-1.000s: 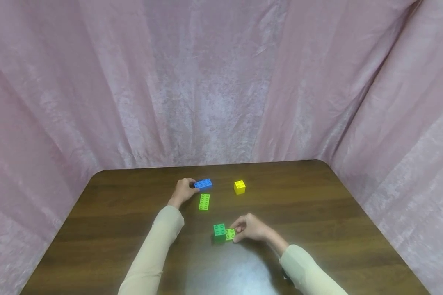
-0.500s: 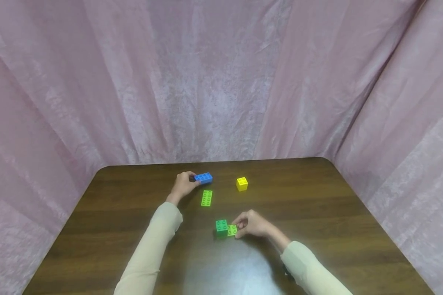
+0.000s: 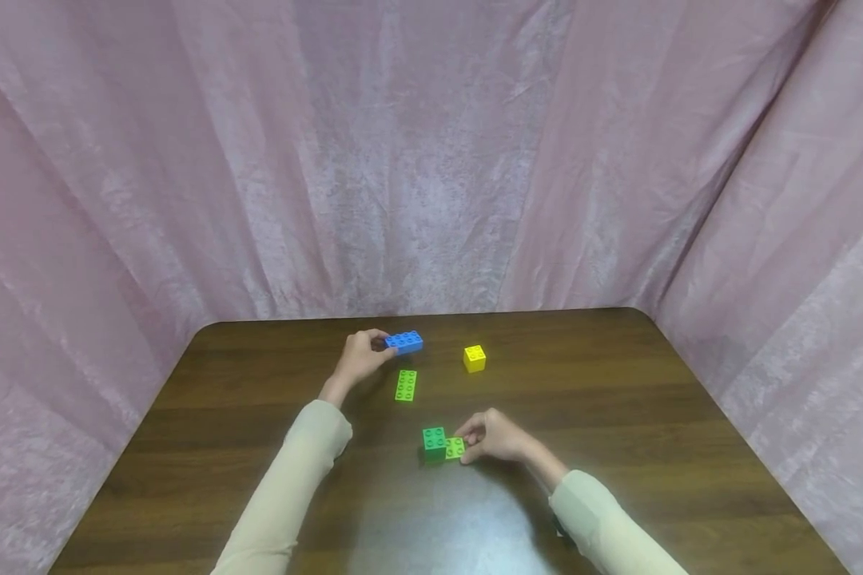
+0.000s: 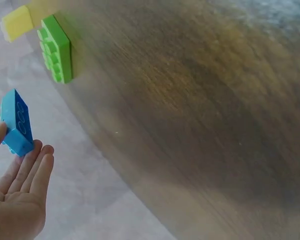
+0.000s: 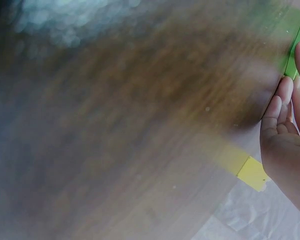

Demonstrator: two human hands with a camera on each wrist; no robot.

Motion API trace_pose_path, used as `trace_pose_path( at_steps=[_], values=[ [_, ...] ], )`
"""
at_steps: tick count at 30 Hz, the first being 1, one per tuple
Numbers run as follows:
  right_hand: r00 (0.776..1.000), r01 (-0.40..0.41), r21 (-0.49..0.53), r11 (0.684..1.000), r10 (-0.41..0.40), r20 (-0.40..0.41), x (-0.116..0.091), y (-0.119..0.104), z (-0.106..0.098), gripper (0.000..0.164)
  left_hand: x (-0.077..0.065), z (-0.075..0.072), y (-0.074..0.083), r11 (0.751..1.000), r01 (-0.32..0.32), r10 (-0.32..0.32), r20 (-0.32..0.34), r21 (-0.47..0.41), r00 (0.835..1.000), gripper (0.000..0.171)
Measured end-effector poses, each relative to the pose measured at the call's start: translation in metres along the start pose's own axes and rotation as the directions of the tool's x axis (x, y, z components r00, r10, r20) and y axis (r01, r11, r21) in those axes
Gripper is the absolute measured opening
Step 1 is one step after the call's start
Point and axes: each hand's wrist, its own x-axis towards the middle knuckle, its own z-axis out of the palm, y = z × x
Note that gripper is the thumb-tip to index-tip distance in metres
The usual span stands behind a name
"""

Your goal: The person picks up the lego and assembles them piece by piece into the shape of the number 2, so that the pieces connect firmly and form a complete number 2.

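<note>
At the far side of the table my left hand pinches a blue building brick by its left end, between thumb and fingers. In the left wrist view the blue brick is tilted, with its hollow underside showing. Nearer the front, my right hand pinches the right end of a lime-green brick. A taller dark green brick adjoins its left side; whether it sits on top of the lime one I cannot tell. Another lime-green brick lies studs up just below the left hand.
A yellow brick stands on the brown wooden table, right of the blue one. Pink curtains hang behind the table's far edge and along its sides.
My left hand has raised the blue brick slightly, away from the loose lime-green brick. The right hand keeps its hold on the other lime-green brick. The head view has shifted a little.
</note>
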Motion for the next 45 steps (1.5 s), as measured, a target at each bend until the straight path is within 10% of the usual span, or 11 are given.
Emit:
trace_pose_path(
  at_steps=[25,45],
  values=[
    [1.0,-0.007,-0.022,1.0,0.007,-0.018,0.0,0.001,-0.001,0.036,-0.07,0.009,0.042,0.981,-0.143,0.151,0.051,-0.128,0.987,0.031],
    [0.999,0.039,-0.081,0.996,-0.041,-0.025,0.001,-0.002,0.001,0.036,-0.108,0.031,0.04,0.972,0.008,0.04,0.201,-0.236,0.979,0.034]
  ],
)
